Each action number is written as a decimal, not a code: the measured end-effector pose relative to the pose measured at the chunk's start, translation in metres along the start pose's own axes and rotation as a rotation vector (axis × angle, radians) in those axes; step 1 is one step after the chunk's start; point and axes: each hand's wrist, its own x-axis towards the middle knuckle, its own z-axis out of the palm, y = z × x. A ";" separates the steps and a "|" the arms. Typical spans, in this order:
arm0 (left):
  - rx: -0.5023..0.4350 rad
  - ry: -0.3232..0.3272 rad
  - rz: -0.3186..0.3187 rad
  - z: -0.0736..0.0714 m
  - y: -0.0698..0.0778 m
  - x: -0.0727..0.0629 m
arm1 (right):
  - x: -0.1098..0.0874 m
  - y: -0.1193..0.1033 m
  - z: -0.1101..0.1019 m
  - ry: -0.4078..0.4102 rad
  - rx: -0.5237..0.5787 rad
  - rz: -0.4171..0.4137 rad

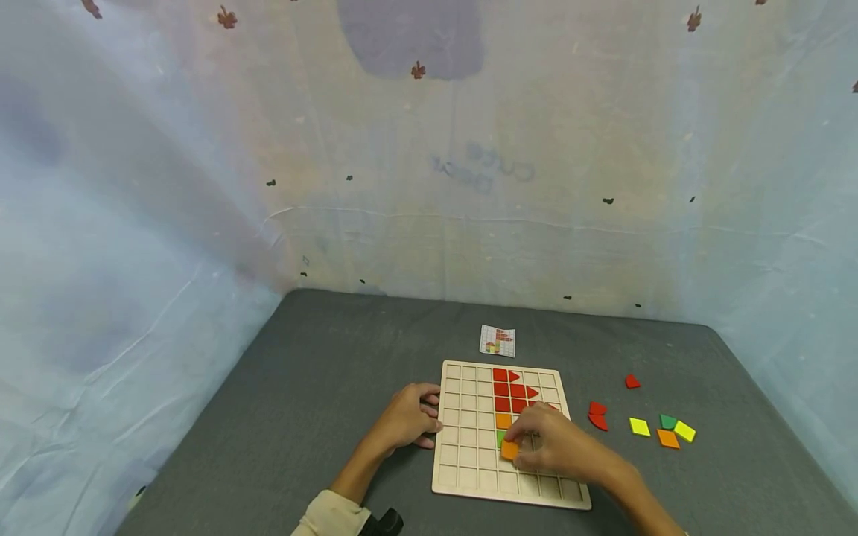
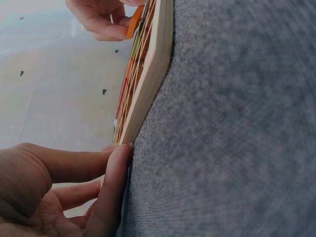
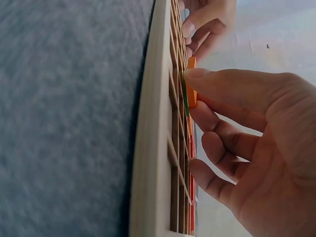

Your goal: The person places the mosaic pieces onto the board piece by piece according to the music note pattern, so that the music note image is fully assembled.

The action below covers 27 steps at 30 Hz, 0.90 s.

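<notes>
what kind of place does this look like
Probably a small curtained-off tabletop booth, perhaps indoors: a grey-covered table enclosed by sheet-like hangings at the back and sides, with a wooden grid board and a little pattern card laid out on it.

From where I stand, a pale sheet hangs behind the table and along both its sides, washed in blue, grey and cream. Near the top a large purple patch shows, with small brown leaf prints around it. Lower down sits some faint blue lettering, too dim for me to read, and a few dark specks. A thin crease runs across. The table is dark grey, its far corners rounded.
</notes>
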 end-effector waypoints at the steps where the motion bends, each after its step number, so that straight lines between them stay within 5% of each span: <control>1: 0.001 0.000 -0.001 0.000 0.000 0.000 | 0.000 -0.001 0.000 -0.004 -0.004 -0.002; 10: -0.002 0.000 -0.012 0.000 -0.001 0.001 | 0.001 -0.005 0.000 -0.068 0.058 -0.008; 27: -0.006 0.004 -0.008 0.000 -0.001 0.000 | 0.002 -0.003 0.002 -0.047 0.097 -0.046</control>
